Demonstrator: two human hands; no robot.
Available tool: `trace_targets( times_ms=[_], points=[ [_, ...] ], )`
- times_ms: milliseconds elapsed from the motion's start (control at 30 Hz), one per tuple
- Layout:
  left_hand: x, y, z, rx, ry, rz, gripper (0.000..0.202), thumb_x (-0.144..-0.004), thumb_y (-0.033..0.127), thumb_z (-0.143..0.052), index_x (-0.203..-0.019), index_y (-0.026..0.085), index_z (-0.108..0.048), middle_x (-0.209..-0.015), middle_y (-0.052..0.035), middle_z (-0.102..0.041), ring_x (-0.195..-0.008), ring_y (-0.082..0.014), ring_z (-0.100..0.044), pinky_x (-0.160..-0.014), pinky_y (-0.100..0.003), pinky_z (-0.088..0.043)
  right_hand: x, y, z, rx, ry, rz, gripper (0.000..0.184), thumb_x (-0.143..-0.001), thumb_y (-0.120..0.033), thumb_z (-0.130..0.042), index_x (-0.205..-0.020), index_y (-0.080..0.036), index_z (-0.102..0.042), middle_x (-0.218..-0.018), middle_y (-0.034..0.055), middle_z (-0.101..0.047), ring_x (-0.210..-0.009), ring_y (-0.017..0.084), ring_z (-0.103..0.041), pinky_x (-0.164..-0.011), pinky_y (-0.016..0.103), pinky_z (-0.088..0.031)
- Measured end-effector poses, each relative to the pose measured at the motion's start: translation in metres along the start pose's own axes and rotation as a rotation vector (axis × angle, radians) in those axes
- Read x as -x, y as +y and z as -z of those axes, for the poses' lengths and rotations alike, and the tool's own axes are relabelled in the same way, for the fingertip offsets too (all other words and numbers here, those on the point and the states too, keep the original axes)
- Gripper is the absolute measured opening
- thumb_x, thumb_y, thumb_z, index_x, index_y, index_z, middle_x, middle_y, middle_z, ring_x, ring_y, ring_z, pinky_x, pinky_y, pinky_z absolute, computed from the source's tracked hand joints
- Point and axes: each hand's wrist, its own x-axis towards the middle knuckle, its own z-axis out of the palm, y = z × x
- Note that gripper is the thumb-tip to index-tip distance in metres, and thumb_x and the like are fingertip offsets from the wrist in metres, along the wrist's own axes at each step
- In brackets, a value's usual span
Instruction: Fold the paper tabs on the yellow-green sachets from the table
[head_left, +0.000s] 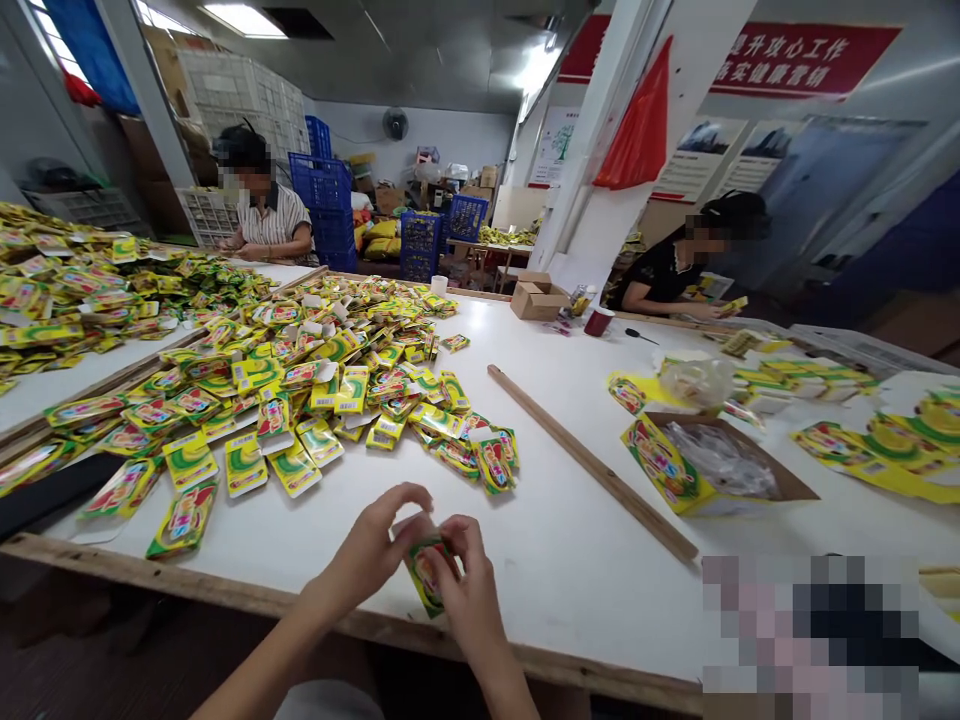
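Observation:
Both my hands meet over the near edge of the white table. My left hand and my right hand pinch one small yellow-green packet between their fingers, the packet standing on edge between them. A big heap of the same yellow-green packets lies spread on the table just beyond my hands, to the left and middle.
A long wooden stick lies diagonally on the table. An open cardboard box with clear bags sits at right, more packets beyond it. A small brown box and red cup stand far back. Two people sit at the far side.

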Motion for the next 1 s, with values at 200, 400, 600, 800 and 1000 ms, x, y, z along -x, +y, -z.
trace_targets(
  times_ms=[200, 400, 600, 800, 1000],
  points=[
    [0.019, -0.024, -0.034, 0.393, 0.055, 0.201, 0.023, -0.084, 0.029, -0.060, -0.105, 0.021, -0.052, -0.101, -0.0050, -0.063, -0.088, -0.0199, -0.066, -0.077, -0.032, -0.053, 0.008, 0.020, 0.008, -0.148, 0.150, -0.058, 0.027, -0.085, -0.034, -0.059, -0.107, -0.023, -0.046, -0.100, 0.0049, -0.067, -0.091, 0.019, -0.067, -0.077, 0.029, -0.053],
    [0.029, -0.031, -0.047, 0.370, -0.005, 0.257, 0.017, -0.085, 0.028, -0.059, -0.100, 0.020, -0.060, -0.088, -0.0027, -0.068, -0.076, -0.0176, -0.065, -0.073, -0.028, -0.051, 0.006, 0.018, 0.023, -0.009, 0.079, -0.117, 0.025, -0.086, -0.040, -0.057, -0.097, -0.019, -0.065, -0.096, 0.0080, -0.070, -0.089, 0.022, -0.066, -0.078, 0.030, -0.053],
    [0.024, -0.026, -0.046, 0.373, 0.037, 0.158, 0.014, -0.085, 0.022, -0.058, -0.098, 0.020, -0.063, -0.109, -0.0068, -0.066, -0.104, -0.0222, -0.061, -0.093, -0.034, -0.048, -0.005, 0.017, 0.033, -0.006, 0.113, -0.055, 0.024, -0.084, -0.040, -0.061, -0.096, -0.020, -0.067, -0.092, 0.0062, -0.070, -0.087, 0.021, -0.065, -0.079, 0.030, -0.051],
    [0.026, -0.019, -0.050, 0.363, 0.072, 0.131, 0.011, -0.087, 0.025, -0.057, -0.092, 0.018, -0.063, -0.096, -0.0065, -0.065, -0.095, -0.0212, -0.062, -0.086, -0.033, -0.050, 0.004, 0.013, 0.032, 0.084, 0.040, 0.044, 0.016, -0.086, -0.031, -0.059, -0.093, -0.020, -0.068, -0.097, 0.0064, -0.068, -0.094, 0.021, -0.063, -0.082, 0.028, -0.049],
    [0.022, -0.017, -0.052, 0.377, 0.104, 0.244, 0.013, -0.084, 0.028, -0.060, -0.091, 0.017, -0.064, -0.090, -0.0054, -0.067, -0.086, -0.0200, -0.063, -0.078, -0.030, -0.050, 0.001, 0.005, 0.029, 0.167, 0.101, 0.020, 0.013, -0.084, -0.029, -0.060, -0.087, -0.018, -0.066, -0.083, 0.0040, -0.068, -0.077, 0.019, -0.063, -0.071, 0.027, -0.049]
  ],
)
